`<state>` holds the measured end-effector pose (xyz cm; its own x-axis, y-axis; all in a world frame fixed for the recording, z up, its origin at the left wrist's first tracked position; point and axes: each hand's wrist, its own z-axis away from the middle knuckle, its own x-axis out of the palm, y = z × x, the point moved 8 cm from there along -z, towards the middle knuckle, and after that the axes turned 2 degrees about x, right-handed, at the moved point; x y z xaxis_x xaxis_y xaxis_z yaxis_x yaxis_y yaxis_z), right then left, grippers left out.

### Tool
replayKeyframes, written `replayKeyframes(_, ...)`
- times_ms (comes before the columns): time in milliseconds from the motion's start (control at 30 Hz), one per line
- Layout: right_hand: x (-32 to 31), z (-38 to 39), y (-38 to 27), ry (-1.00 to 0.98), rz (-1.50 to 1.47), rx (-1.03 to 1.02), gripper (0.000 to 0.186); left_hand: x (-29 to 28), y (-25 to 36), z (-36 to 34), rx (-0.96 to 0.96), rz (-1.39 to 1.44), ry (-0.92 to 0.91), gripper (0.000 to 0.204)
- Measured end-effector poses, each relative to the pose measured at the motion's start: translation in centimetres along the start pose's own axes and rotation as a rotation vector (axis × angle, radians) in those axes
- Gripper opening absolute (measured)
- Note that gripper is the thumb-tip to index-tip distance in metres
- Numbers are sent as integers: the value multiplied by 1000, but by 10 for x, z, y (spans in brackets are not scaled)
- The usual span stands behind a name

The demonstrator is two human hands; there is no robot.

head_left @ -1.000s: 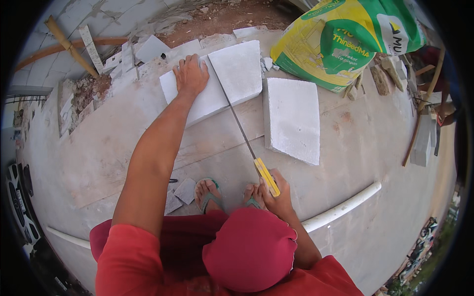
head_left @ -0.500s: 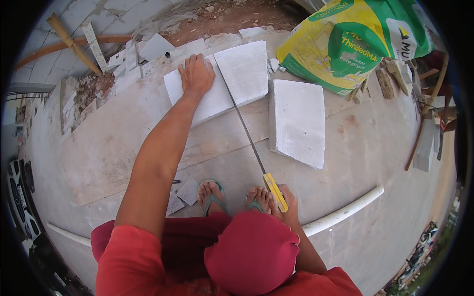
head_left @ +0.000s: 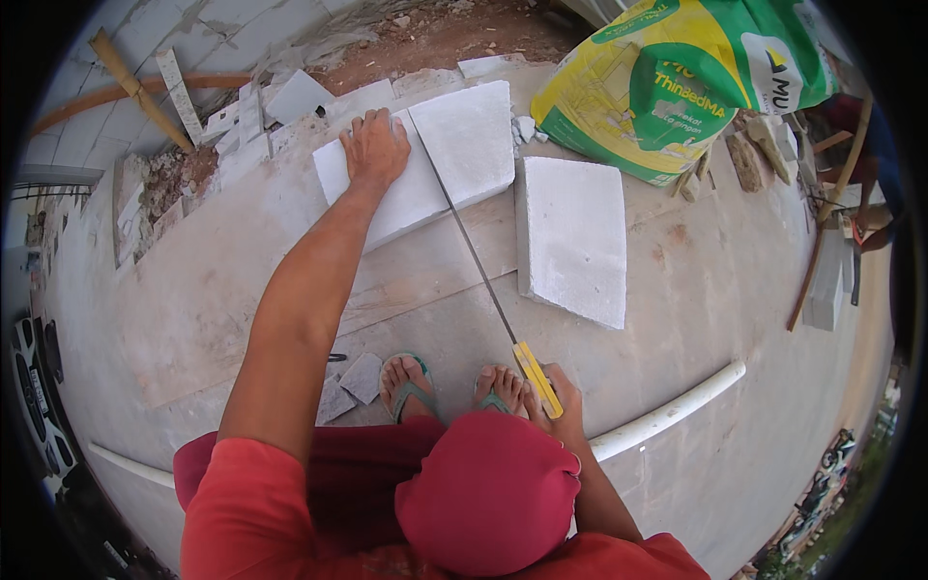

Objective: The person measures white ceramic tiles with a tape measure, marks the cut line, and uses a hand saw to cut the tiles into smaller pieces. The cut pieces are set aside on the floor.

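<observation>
The left hand (head_left: pixel 375 153) lies on top of the white block (head_left: pixel 466 135), fingers slightly apart and bent rather than clasped round it, probably to steady it against the saw (head_left: pixel 537 379). The blade crosses the block; on the block's near side, the right hand (head_left: pixel 566 400) has its fingers clamped on the handle, seemingly in line for straight strokes. Another slab (head_left: pixel 572 242) sits just right of the block.

Right hand (head_left: pixel 567 401) — yellow-handled saw (head_left: pixel 538 380) — drawn back since a second ago
</observation>
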<state>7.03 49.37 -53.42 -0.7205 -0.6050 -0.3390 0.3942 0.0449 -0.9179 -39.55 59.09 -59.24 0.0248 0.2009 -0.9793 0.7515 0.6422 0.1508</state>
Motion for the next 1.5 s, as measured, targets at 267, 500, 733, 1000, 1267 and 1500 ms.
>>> replayKeyframes(267,55,-120,-8,26,40,-77,20,14,11,3,38,55,2,38)
replayKeyframes(500,8,-7,6,0,-97,43,17,-1,0,-1,31,36,20,40)
replayKeyframes(733,51,-117,-9,37,34,-76,20,7,19,-3,80,72,9,45)
replayKeyframes(1000,19,-21,16,-94,-56,155,22,6,-3,6,68,51,-4,42)
replayKeyframes(1267,42,-69,-6,-32,-46,43,20,7,2,-5,56,51,3,41)
replayKeyframes(1500,41,-69,2,-47,-36,87,20,0,4,2,97,44,18,37)
